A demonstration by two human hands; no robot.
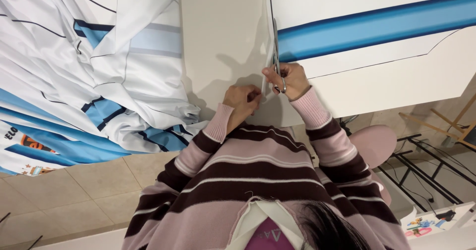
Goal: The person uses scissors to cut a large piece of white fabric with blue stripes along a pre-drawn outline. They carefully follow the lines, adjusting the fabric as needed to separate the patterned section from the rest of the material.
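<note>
Your striped pink-and-maroon sweater (pixel 258 180) fills the near edge of the view, and both sleeves reach forward to the white bench (pixel 218 37) where the cut is under way. Your right hand (pixel 290 79) is closed through the handles of the scissors (pixel 276 56), whose blades point away from you along the left edge of the white printed fabric (pixel 377 66) with its broad blue stripe. Your left hand (pixel 243 99) lies just beside it, fingers curled and pinching the narrow strip of fabric at the cut edge. Keep that pinch close to the blades so the cloth stays taut and flat; slack here is likely to let the edge wander. Let the lower blade ride on the bench and feed the fabric with long, even closes rather than short snips, which tend to leave a jagged edge. Watch the thin dark outline printed on the fabric and hold a steady margin from it. The heap of cut white and blue pieces (pixel 84 71) lies well apart to the left, half hanging over the bench edge above the tiled floor (pixel 89 190), so it should not snag your elbow.
</note>
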